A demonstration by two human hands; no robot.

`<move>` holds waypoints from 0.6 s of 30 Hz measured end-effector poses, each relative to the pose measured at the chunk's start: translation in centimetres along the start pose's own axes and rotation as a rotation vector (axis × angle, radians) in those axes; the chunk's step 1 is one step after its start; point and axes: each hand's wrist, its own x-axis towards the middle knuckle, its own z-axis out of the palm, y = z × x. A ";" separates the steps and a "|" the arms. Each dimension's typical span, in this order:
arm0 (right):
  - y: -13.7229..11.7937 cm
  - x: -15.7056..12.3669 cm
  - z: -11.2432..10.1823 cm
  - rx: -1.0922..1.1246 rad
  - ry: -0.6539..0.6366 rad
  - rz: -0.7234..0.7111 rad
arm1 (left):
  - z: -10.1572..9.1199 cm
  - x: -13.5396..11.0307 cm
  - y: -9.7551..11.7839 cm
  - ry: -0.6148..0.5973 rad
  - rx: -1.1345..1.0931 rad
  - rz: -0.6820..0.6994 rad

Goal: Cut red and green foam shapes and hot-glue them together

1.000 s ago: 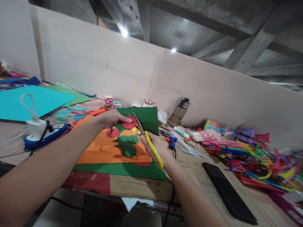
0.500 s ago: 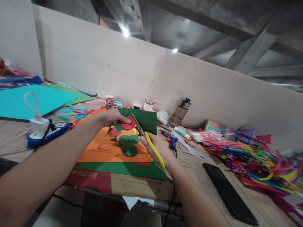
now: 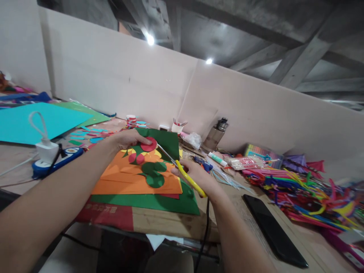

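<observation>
My left hand [image 3: 131,140] pinches a red paper circle [image 3: 148,144] against a dark green sheet of paper [image 3: 167,142], thumb on top. In my right hand [image 3: 193,172] are scissors with yellow handles [image 3: 189,178]. Their blades lie at the right edge of the red circle, over the green sheet. Below the hands, cut green paper circles [image 3: 155,180] and small red pieces [image 3: 139,158] rest on orange paper sheets [image 3: 119,178]. A larger green sheet [image 3: 142,204] lies under the orange ones.
A black phone [image 3: 274,231] lies at the right, near a heap of colourful pipe cleaners [image 3: 301,197]. A glue gun [image 3: 203,163], glue stick [image 3: 218,158] and bottle [image 3: 216,134] stand or lie behind my right hand. At the left are a blue power strip [image 3: 57,161] and turquoise sheet [image 3: 42,121].
My left hand has shifted left with the green sheet and red circle. The scissors have tilted flatter, and my right hand has moved slightly right.
</observation>
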 end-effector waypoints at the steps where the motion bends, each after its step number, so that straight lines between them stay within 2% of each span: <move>1: 0.2 -0.1 -0.4 -0.020 -0.009 0.006 | -0.4 0.0 0.2 0.028 0.025 -0.006; 5: 1.2 -0.2 -1.0 -0.092 -0.006 0.099 | -1.7 0.2 1.0 0.068 -0.043 -0.028; 8: 1.8 -0.1 -0.4 -0.209 0.060 0.173 | -1.5 0.3 0.9 0.101 -0.080 -0.034; 10: 1.9 0.1 0.3 -0.268 0.053 0.171 | -0.8 0.2 0.8 0.092 -0.058 0.022; 13: 1.7 0.2 0.8 -0.288 -0.060 0.160 | 0.3 -0.5 0.7 0.020 0.039 0.174; 14: 1.6 0.2 0.7 -0.291 -0.076 0.147 | 0.7 -0.9 0.8 0.042 0.114 0.202; 15: 1.4 0.2 0.5 -0.291 -0.045 0.125 | 1.0 -1.3 0.9 0.112 0.221 0.227; 16: 1.2 0.1 0.2 -0.285 0.048 0.095 | 1.2 -1.7 1.1 0.170 0.343 0.239; 18: 0.5 0.0 -0.5 -0.251 0.393 0.021 | 1.9 -2.5 1.4 0.209 0.524 0.261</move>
